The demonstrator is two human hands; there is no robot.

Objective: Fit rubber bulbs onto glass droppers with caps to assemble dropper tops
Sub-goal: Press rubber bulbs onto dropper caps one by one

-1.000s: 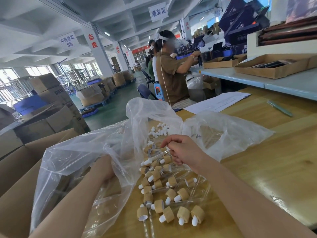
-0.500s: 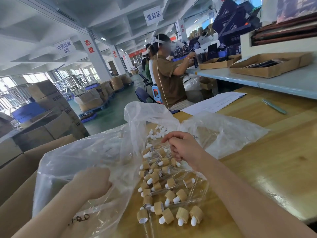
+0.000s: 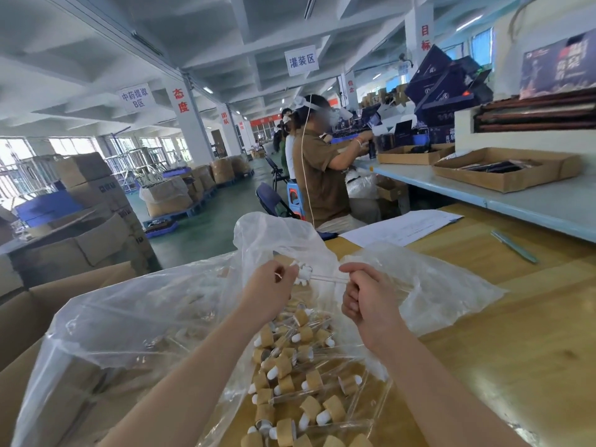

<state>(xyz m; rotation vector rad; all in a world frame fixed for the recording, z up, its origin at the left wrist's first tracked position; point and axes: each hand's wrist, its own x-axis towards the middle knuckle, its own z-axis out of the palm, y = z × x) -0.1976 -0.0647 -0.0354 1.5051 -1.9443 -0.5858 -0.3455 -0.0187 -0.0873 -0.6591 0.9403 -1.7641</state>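
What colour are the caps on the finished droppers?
Light tan, wood-like round caps, clearest in head view.

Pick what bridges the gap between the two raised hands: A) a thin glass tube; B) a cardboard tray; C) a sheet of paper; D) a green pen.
A: a thin glass tube runs from the right hand, which grips it, toward the left hand, which pinches a small white piece; the pen and paper lie farther back on the table.

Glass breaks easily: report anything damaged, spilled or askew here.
Nothing visibly broken or spilled. The finished dropper tops lie in a loose heap on the plastic bag, their glass tubes crossing; that is the only untidy spot.
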